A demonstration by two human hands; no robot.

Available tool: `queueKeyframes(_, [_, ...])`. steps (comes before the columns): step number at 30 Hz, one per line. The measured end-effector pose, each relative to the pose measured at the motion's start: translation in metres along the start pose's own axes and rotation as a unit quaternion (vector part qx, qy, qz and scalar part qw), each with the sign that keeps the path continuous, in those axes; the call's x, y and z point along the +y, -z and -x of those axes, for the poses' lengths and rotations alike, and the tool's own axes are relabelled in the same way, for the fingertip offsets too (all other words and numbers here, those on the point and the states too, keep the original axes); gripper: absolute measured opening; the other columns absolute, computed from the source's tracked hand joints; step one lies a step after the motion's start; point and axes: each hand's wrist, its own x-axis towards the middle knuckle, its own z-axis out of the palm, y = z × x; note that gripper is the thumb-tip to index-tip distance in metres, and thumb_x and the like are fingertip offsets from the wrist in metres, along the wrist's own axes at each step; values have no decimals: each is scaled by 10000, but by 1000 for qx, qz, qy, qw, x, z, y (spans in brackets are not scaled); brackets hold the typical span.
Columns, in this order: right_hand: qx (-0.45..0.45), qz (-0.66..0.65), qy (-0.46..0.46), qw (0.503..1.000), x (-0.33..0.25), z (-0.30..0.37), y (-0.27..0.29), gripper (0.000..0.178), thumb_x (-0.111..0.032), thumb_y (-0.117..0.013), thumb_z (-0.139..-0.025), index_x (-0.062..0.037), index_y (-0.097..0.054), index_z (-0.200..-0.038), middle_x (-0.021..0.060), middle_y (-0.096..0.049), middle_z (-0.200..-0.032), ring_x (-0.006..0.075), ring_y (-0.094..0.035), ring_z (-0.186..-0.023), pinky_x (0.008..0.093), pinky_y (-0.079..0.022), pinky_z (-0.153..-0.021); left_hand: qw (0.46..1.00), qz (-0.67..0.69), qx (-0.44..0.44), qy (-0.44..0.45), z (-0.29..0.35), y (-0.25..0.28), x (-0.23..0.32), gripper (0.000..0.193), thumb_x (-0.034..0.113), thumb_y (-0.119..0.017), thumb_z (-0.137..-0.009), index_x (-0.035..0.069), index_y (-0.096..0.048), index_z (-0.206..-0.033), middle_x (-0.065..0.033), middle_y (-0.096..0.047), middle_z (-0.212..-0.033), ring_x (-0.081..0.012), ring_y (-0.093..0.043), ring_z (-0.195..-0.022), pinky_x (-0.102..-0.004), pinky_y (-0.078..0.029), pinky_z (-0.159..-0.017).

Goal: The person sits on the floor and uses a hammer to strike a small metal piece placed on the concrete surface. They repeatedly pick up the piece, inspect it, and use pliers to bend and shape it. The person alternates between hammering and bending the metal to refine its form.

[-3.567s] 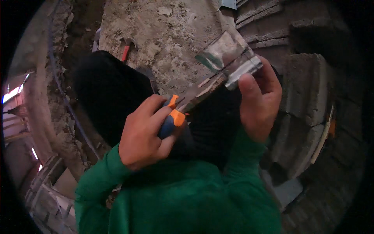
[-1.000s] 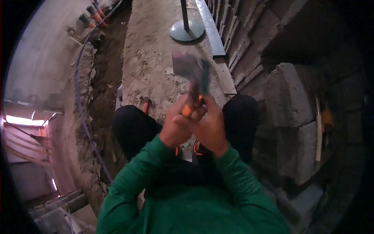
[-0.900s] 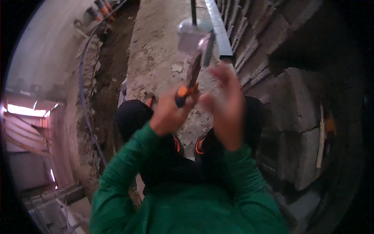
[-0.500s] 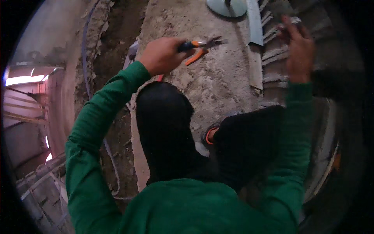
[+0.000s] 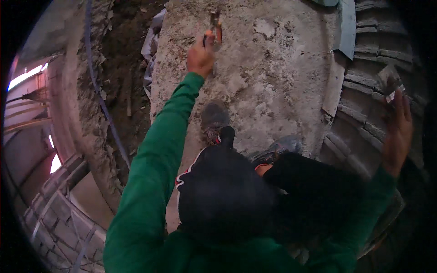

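My left hand (image 5: 200,58), stretched forward over the concrete, is closed on a pair of pliers (image 5: 218,32). The pliers have orange and dark handles, and motion smears their outline. Out at the far right, my right hand (image 5: 397,134) is raised with its fingers pinched together. From its fingertips sticks up a small, thin, greyish piece (image 5: 390,78) with a shiny silvery edge; its kind is unclear. Behind that piece are the stacked grey blocks.
Rough concrete slab (image 5: 268,68) lies under my feet. Along its right edge runs a pale board (image 5: 347,27), then stacked grey blocks (image 5: 359,86). To the left are a dirt trench (image 5: 129,59), a crumpled white sack (image 5: 154,38) and a long bluish hose (image 5: 96,77). A round pale thing (image 5: 327,2) is cut off at the top.
My left hand has gone forward with the pliers, which now point away from me. My right hand has swung out to the right and nearer. The whole view has shifted, and both shoes now show.
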Motion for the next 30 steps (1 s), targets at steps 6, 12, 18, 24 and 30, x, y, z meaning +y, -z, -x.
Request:
queueKeyframes(6, [35, -204, -147, 967, 2, 0, -6, 394, -241, -568, -1069, -86, -629, -1425, 31, -562, -1394, 171, -635, -1128, 301, -515, -890, 999, 51, -7, -2, -47, 0, 45, 700, 652, -447, -1029, -22, -633, -990, -240, -625, -763, -476, -643, -797, -552, -469, -700])
queueKeyframes(12, [-6, -323, -131, 937, -12, -1, -15, 361, -244, -676, -1014, -57, -675, -1322, 32, -632, -1259, 146, -657, -1035, 302, -550, -829, 998, 31, -39, 26, -17, -10, 14, 600, 582, -501, -1047, 6, -609, -918, -137, -560, -682, -344, -586, -669, -471, -444, -626])
queueKeyframes(18, [11, -321, -143, 936, -50, 18, -20, 340, -257, -746, -966, -32, -694, -1214, 67, -682, -1137, 161, -691, -909, 297, -561, -763, 906, 271, -218, 243, -37, 48, 91, 443, 500, -666, -992, 60, -630, -949, -9, -494, -576, -190, -554, -537, -395, -426, -519])
queueKeyframes(24, [59, -524, -42, 849, -64, 38, -20, 327, -282, -755, -964, -61, -680, -1193, 16, -719, -1007, 174, -708, -893, 324, -576, -764, 904, 299, -306, 5, -12, 176, 215, 254, 282, -696, -933, 38, -624, -943, -37, -587, -850, -130, -581, -841, -333, -474, -792])
queueKeyframes(30, [-81, -656, -110, 743, -93, 51, 3, 256, -281, -699, -1008, -89, -679, -1176, 16, -716, -991, 182, -718, -899, 365, -605, -834, 796, 467, -368, -117, 43, 237, 284, 286, 317, -645, -917, 31, -643, -919, -262, -521, -1429, -388, -522, -1333, -538, -320, -1190])
